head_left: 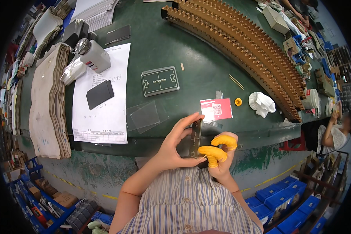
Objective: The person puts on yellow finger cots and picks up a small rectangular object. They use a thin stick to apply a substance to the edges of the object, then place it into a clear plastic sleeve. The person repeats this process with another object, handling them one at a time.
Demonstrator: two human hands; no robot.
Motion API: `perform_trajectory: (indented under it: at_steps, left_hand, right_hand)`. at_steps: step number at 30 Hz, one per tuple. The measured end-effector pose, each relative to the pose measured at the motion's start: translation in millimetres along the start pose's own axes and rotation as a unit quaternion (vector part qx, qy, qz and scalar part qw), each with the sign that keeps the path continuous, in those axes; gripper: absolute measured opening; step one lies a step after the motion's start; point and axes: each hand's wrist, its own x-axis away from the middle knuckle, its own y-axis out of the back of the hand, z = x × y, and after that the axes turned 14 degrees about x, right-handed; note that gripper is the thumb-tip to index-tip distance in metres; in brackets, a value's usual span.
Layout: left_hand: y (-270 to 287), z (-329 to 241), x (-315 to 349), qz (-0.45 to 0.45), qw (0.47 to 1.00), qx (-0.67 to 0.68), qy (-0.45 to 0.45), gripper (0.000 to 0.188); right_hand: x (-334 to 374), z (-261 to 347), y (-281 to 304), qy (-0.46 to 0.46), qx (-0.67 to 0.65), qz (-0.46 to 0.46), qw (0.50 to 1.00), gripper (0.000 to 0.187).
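Observation:
My left hand (176, 145) grips a thin dark rectangular panel (195, 139) by its edges, fingers at the top and thumb at the bottom. Pale line markings show on the panel, which is tilted steeply toward my right hand. Yellow finger cots cover several fingers of my right hand (221, 158). Between those fingertips is a thin pale toothpick-like stick (203, 157), close to the panel's lower edge. On the green table (152, 54) beyond lies a similar dark panel (160, 81) with a pitch-like line pattern. Clear plastic sheets (145, 118) lie to the left of my hands.
A printed sheet (101, 126) carries dark cards (100, 94) and a metal-capped bottle (97, 58). Long slotted brown racks (238, 37) curve across the right. Nearer are a pink card (222, 108), a yellow finger cot (238, 101), crumpled white cloth (262, 104) and thin sticks (236, 82).

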Motion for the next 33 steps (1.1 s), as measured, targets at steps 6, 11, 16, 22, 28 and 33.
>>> perform_trajectory:
  at_steps: [6, 11, 16, 22, 28, 33]
  left_hand:
    - [2, 2, 1, -0.006, 1.000, 0.000, -0.013, 0.102]
    - [4, -3, -3, -0.030, 0.996, -0.052, -0.058, 0.106]
    - [10, 0, -9, -0.034, 0.985, -0.120, -0.117, 0.112]
    - [5, 4, -9, -0.042, 0.992, -0.052, -0.111, 0.103]
    - [6, 4, -9, -0.043, 0.993, -0.058, -0.096, 0.102]
    - [6, 3, -10, -0.038, 0.993, -0.069, -0.091, 0.100]
  right_hand:
    - [-9, -3, 6, -0.080, 0.021, -0.088, 0.993, 0.013]
    - [-30, -29, 12, -0.101, 0.158, -0.129, 0.974, 0.016]
    - [-37, -32, 9, -0.141, 0.121, -0.107, 0.977, 0.018]
    - [-45, -36, 8, -0.087, 0.166, -0.081, 0.979, 0.020]
    - [-48, -39, 4, -0.060, 0.189, -0.073, 0.977, 0.021]
    - [-50, -37, 4, -0.056, 0.200, -0.069, 0.976, 0.022]
